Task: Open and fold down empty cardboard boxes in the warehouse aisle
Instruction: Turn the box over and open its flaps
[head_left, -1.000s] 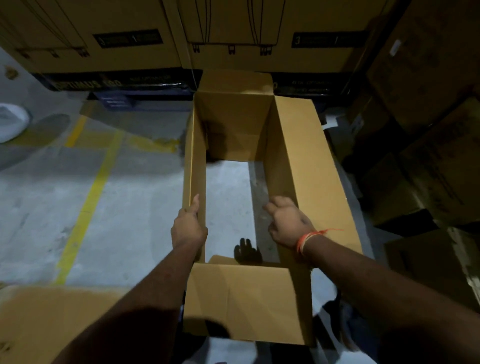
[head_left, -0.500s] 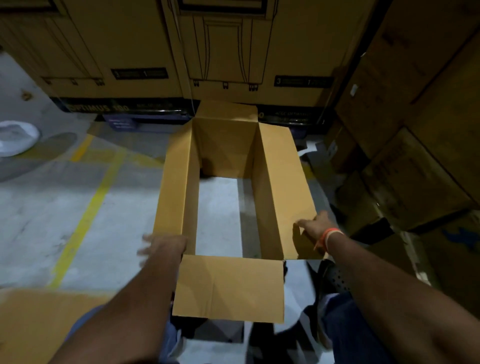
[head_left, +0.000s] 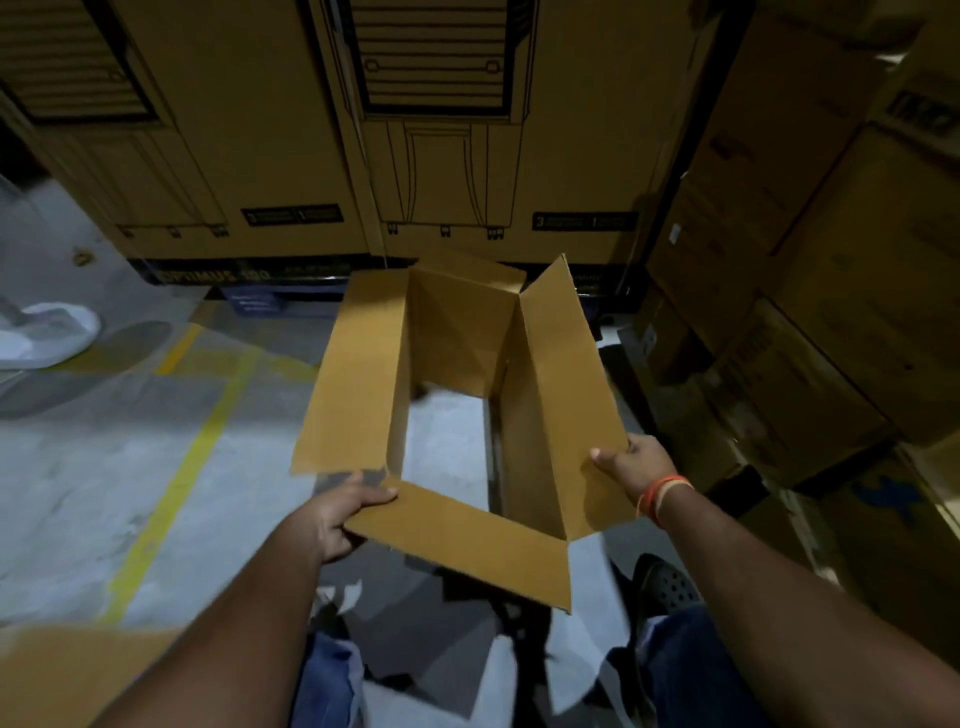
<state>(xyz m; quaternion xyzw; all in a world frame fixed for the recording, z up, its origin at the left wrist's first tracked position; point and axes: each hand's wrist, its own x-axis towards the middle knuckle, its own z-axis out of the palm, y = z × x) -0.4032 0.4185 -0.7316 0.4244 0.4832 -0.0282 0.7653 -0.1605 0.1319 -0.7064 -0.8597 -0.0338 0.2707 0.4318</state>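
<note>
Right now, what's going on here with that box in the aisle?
A person is working an empty open cardboard box on the warehouse floor; floor shows through its bottom. The left hand grips the near flap's corner and the right hand holds the right flap's near edge. All four flaps are spread open, and the box is not flattened yet.

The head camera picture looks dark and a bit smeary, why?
Head view: dim light, so the stacked cartons and right-hand boxes sink into shadow; the left hand and the open cardboard box near it are motion-blurred; the wide lens bends the yellow floor line.
</note>
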